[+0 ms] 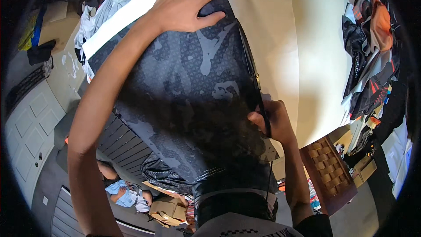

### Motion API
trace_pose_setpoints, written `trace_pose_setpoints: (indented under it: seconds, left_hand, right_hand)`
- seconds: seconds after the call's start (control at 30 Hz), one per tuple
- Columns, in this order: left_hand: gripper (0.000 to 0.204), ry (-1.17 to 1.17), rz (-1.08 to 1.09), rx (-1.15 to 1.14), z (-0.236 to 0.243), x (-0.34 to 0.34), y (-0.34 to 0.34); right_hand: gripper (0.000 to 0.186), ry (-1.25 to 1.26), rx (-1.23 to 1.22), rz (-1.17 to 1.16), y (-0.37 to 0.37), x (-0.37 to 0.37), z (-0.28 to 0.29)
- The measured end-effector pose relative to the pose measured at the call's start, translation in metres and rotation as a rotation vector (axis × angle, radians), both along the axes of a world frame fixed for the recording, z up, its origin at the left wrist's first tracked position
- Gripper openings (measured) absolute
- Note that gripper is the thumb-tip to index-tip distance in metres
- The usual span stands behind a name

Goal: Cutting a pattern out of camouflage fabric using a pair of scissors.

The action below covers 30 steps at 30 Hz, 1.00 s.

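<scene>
Dark camouflage-patterned fabric (175,74) lies over large pale sheets of paper or card (274,39) and runs down toward my body. My left hand (188,6) rests flat near its far end, fingers stretched and thumb apart. At the fabric's right edge, my right hand (280,120) is closed round the handles of long black scissors (255,77), which have a gold-coloured spot at the pivot. The blades point away from me along that edge; whether the fabric is between them I cannot tell.
Piled garments (375,52) lie along the right side, and white cloth (114,0) is heaped at the far left. A woven-panel brown chair (329,166) stands at lower right. Below left are a dark slatted surface (118,140), a seated person (127,193) and a cardboard box (169,210).
</scene>
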<state>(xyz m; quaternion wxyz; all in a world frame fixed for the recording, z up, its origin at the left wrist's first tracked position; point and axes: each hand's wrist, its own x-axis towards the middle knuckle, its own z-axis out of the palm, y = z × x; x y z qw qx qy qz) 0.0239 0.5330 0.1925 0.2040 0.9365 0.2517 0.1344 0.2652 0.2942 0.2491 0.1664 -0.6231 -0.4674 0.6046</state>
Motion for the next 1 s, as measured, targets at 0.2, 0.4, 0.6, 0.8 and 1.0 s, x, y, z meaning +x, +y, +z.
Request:
trace_pose_setpoints:
  seconds: [0.2,0.4,0.6,0.8,1.0]
  left_hand:
    - [0.082,0.081,0.042,0.243,-0.002,-0.006,-0.005]
    - [0.079,0.059,0.075,0.228,-0.001,-0.005,-0.005]
    - [0.08,0.034,0.084,0.226,-0.007,-0.005,-0.005]
    - [0.082,0.047,0.082,0.188,-0.004,-0.004,-0.004]
    - [0.082,0.054,0.083,0.189,-0.003,-0.003,-0.005]
  right_hand:
    - [0.049,0.04,-0.02,0.009,0.009,0.0,0.004]
    - [0.049,0.012,0.008,0.02,0.015,-0.008,0.002]
    - [0.048,0.014,0.011,0.025,0.023,-0.011,0.001]
    - [0.048,0.042,-0.045,0.0,0.022,-0.011,0.002]
    - [0.049,-0.096,0.095,0.018,0.021,-0.016,0.007]
